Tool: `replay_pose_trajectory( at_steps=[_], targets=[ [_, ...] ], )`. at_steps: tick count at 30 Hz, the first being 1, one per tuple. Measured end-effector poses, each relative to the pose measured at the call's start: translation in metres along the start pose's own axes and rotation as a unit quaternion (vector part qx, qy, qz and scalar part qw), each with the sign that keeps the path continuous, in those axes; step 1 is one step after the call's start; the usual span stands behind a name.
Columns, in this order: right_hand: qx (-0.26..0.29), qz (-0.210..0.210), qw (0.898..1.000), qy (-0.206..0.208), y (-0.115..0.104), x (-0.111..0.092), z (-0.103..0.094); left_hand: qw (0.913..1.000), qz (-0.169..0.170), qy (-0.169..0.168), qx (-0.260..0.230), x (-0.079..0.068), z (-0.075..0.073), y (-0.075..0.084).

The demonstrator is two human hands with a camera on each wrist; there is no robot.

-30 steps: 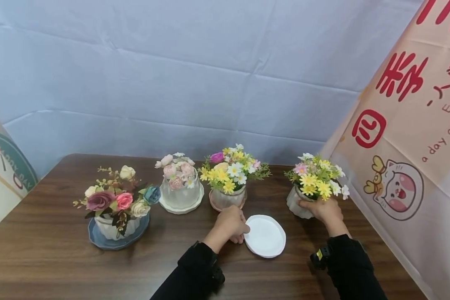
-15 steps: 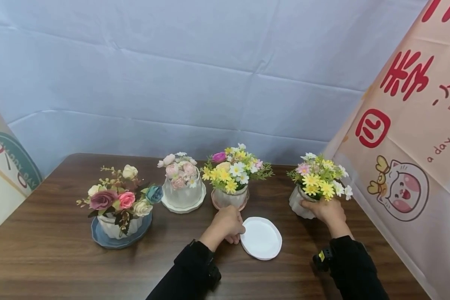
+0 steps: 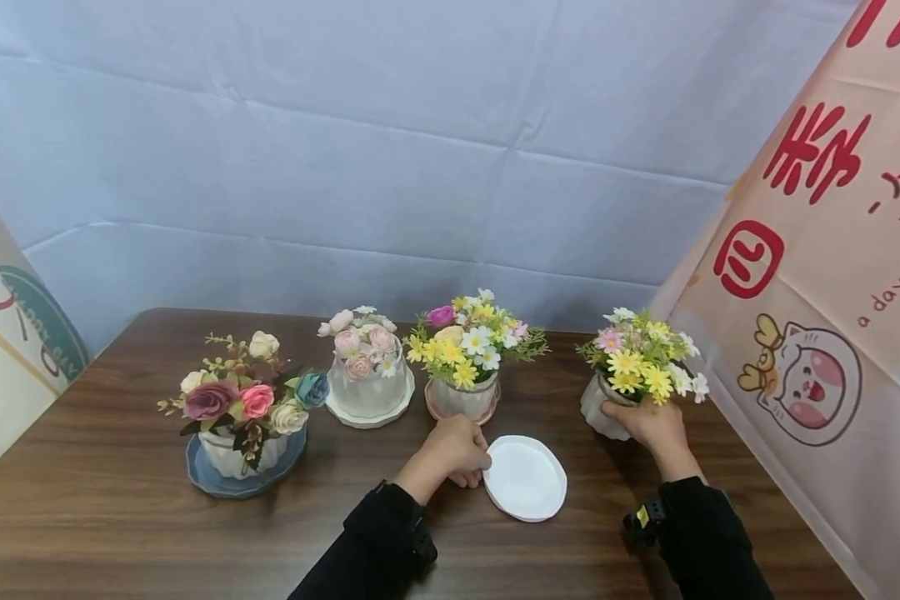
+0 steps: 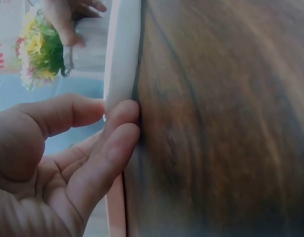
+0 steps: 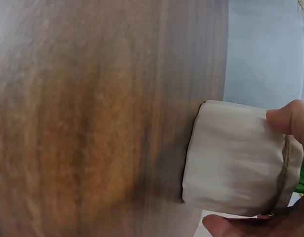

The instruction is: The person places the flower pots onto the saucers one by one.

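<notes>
My left hand (image 3: 450,450) pinches the left rim of a round white saucer (image 3: 526,479) on the table. In the left wrist view the thumb lies at the upper edge of the saucer (image 4: 123,54) and two fingertips (image 4: 123,111) lie against its side. At the right, my right hand (image 3: 652,425) grips a whitish ribbed flowerpot (image 3: 603,410) of yellow, pink and white artificial flowers (image 3: 637,362). The right wrist view shows the pot (image 5: 236,158) from the side, a twine band round its rim, its base against the tabletop, thumb and fingers on either side near the rim.
Behind my left hand, a pot of yellow and white flowers (image 3: 461,354) stands on a pink saucer (image 3: 489,414). Left of it, a pale pink flower pot (image 3: 367,392) sits on a white saucer (image 3: 352,419). A rose pot (image 3: 228,454) rests on a blue saucer (image 3: 202,477) farther left.
The white saucer and my left hand have shifted slightly left between the first two frames, then hold nearly still. My right hand keeps its grip on the pot. The head view has turned slightly.
</notes>
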State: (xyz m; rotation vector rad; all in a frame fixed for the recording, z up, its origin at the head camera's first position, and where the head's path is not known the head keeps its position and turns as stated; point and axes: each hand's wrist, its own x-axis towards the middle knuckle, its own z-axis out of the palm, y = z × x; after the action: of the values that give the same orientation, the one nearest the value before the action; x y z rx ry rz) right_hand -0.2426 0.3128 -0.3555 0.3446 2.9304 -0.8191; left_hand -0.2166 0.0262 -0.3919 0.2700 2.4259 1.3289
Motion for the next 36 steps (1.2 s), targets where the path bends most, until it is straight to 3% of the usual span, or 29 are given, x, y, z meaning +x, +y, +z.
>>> replay_pose_trajectory(
  at_steps=[10, 21, 28, 36],
  targets=[
    [-0.026, -0.011, 0.998, 0.058, 0.006, -0.001, 0.009, 0.9998, -0.003, -0.009, -0.017, 0.002, 0.003, -0.003],
    [0.012, 0.001, 0.996, 0.092, 0.008, 0.004, 0.015, 1.0000, -0.004, -0.003, -0.005, 0.002, 0.003, -0.002],
    [0.066, -0.044, 0.988, 0.134, 0.016, 0.011, 0.019, 1.0000, -0.004, -0.002, -0.005, 0.003, 0.003, -0.003],
    [0.059, -0.048, 0.987, 0.143, 0.017, 0.014, 0.020, 0.9999, -0.011, 0.001, 0.001, 0.001, 0.001, -0.001]
  ],
)
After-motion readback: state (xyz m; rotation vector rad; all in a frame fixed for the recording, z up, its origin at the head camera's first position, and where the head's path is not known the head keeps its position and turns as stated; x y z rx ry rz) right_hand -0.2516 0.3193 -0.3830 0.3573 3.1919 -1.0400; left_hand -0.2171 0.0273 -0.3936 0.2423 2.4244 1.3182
